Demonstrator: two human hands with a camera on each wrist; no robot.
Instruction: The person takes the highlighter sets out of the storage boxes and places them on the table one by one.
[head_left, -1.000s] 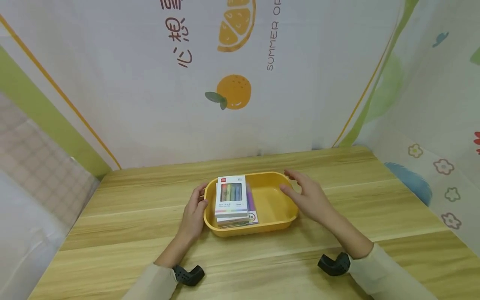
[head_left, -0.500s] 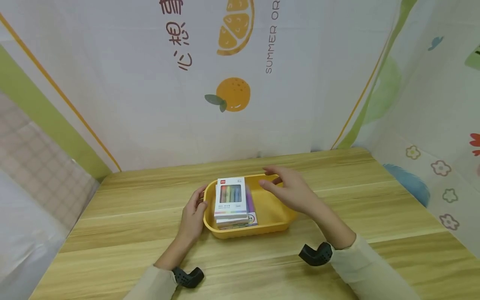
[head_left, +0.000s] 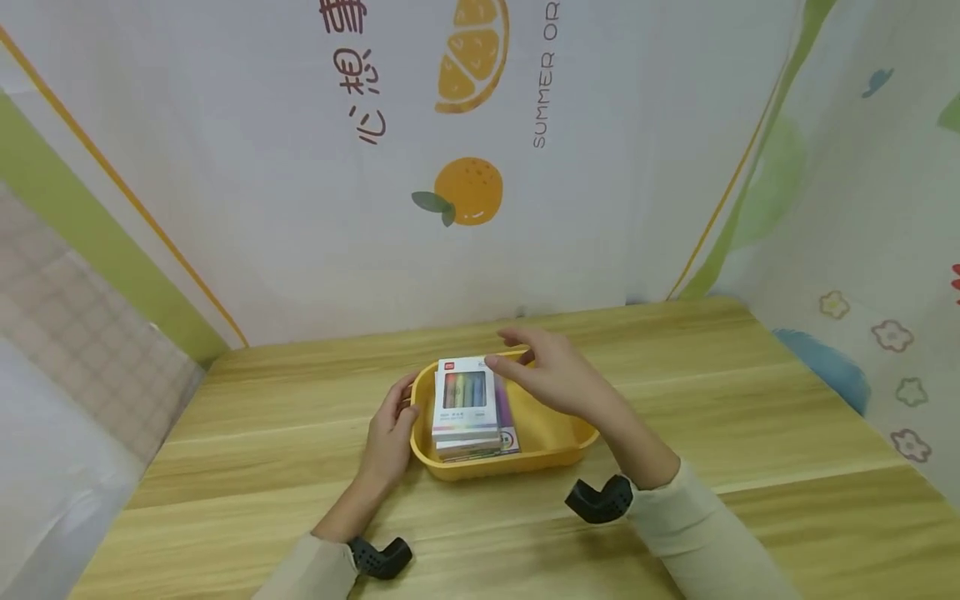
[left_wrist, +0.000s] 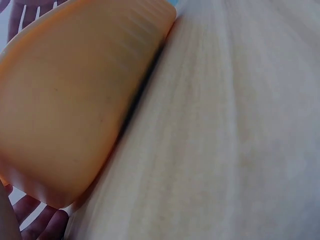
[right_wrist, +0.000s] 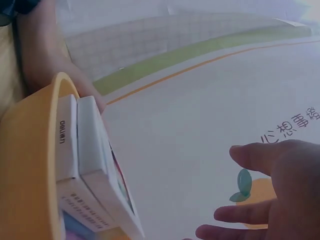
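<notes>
A yellow plastic basket (head_left: 517,462) stands on the table, with a stack of small white boxes in its left half. The top box (head_left: 467,422) has a window showing coloured crayons (head_left: 465,389). Beneath it lie another white box (right_wrist: 67,145) and a flat purple-and-white pack (head_left: 506,412). My left hand (head_left: 386,442) holds the basket's left end, thumb at the rim and fingers around the outside. My right hand (head_left: 562,375) hovers over the basket, just right of the top box, its fingers extended and apart; in the right wrist view there is a gap between hand and boxes.
The wooden table (head_left: 285,400) extends around the basket on every side. A white printed cloth (head_left: 600,208) hangs behind the table's back edge, with more patterned cloth (head_left: 885,375) on the right. Black wrist cameras (head_left: 600,500) sit at both sleeves.
My right hand has moved left from the basket's right rim to beside the top box's upper right corner. The left hand and basket have stayed in place.
</notes>
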